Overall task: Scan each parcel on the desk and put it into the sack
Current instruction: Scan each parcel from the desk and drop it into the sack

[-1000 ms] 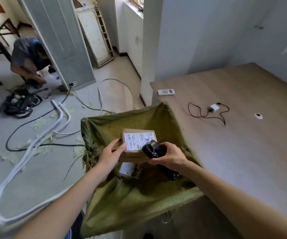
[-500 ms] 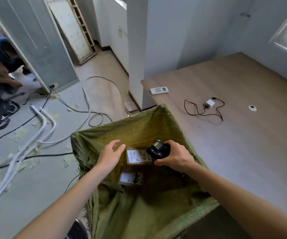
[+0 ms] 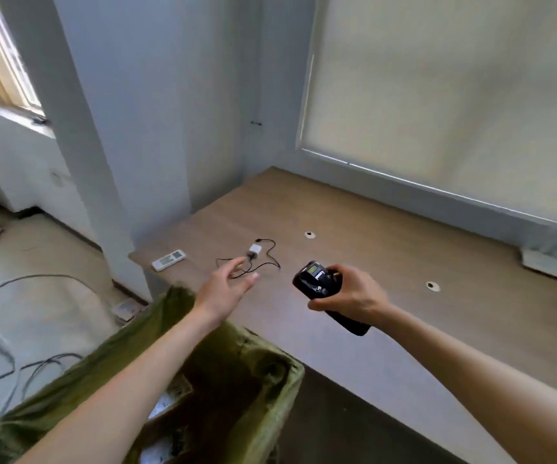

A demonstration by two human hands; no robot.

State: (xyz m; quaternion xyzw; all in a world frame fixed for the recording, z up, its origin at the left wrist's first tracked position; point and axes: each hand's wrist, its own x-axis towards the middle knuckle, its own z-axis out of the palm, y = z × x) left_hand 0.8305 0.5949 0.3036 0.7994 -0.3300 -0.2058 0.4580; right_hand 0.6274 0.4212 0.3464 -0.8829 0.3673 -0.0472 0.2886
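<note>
Desk point(image 3: 404, 296): light wood top, set into the room corner, back edge against the wall under a drawn roller blind point(image 3: 454, 95). Two round cable grommets point(image 3: 309, 234) in the top, one mid-desk, one toward the right. White remote point(image 3: 168, 259) near the left front corner; white adapter point(image 3: 254, 250) with tangled black cable just right of it. White flat box at the right back edge, partly cut off. No parcel visible on the desk.

Left hand point(image 3: 225, 289): empty, fingers loosely spread, blurred, held over the desk's left edge above the sack. Right hand point(image 3: 350, 298): wrapped around a black handheld scanner point(image 3: 317, 283), screen up, over the front part of the desk.

Green woven sack point(image 3: 253, 380): open, hangs off the desk's left front edge. Labelled parcels point(image 3: 170, 396) inside, partly hidden by the left forearm.

Room: grey-white walls, pillar point(image 3: 103, 145) at the desk's left, window at far left. Loose cables point(image 3: 13, 346) on the beige floor.
</note>
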